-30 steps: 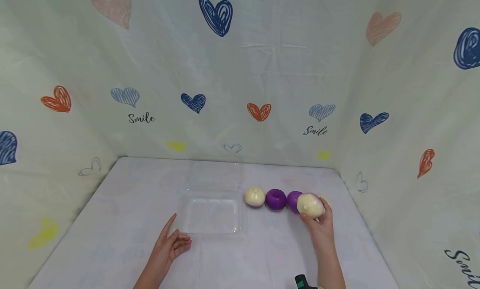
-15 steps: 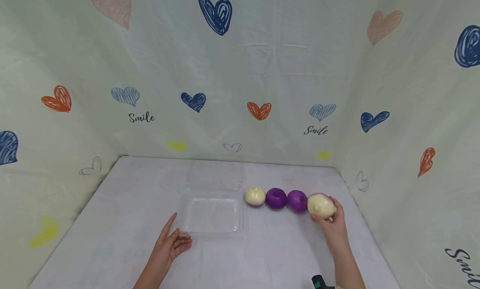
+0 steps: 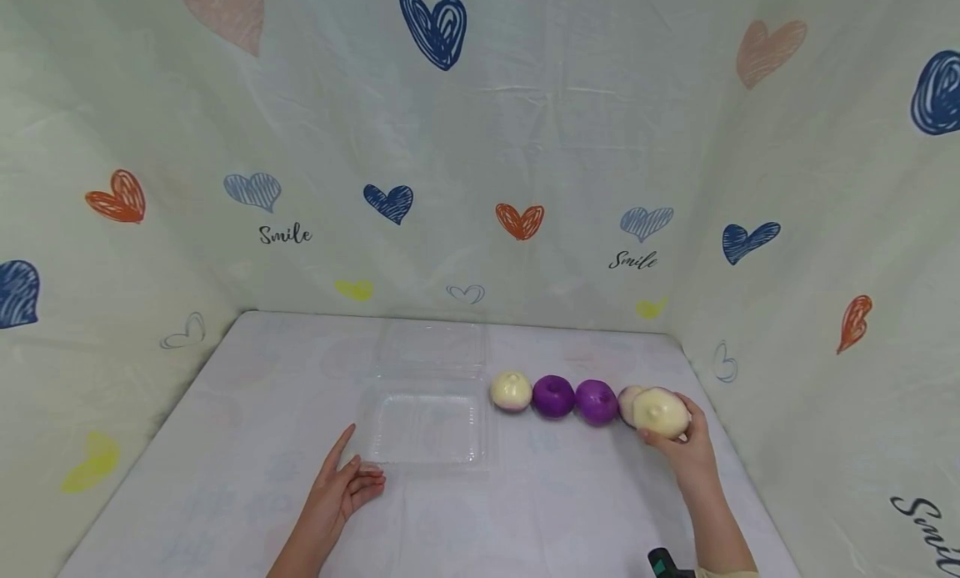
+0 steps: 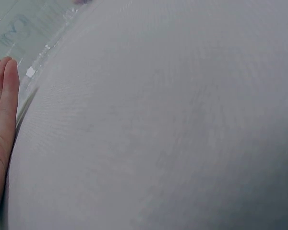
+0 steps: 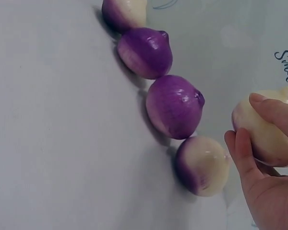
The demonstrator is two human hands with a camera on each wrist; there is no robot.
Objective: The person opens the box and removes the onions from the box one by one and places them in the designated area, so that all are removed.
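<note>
My right hand [image 3: 696, 451] grips a pale, purple-tinged onion [image 3: 660, 413] between thumb and fingers, raised above the table in the right wrist view. Behind it, partly hidden in the head view, a pale and purple onion [image 5: 204, 167] sits at the right end of a row. Two purple onions [image 3: 597, 403] stand in the middle of that row, and another pale onion [image 3: 512, 392] is at its left end. My left hand [image 3: 333, 496] rests with loose fingers at the near left corner of a clear plastic container [image 3: 427, 469], whose lid [image 3: 431, 344] lies folded back.
A white cloth covers the table [image 3: 555, 511]. Pale curtains [image 3: 555, 144] printed with hearts enclose its back and both sides. By my right wrist shows a black object [image 3: 663, 561] with a green patch.
My right hand has moved right with the held onion, from in front of the right purple onion to over the row's right end. My left hand has stayed where it was.
</note>
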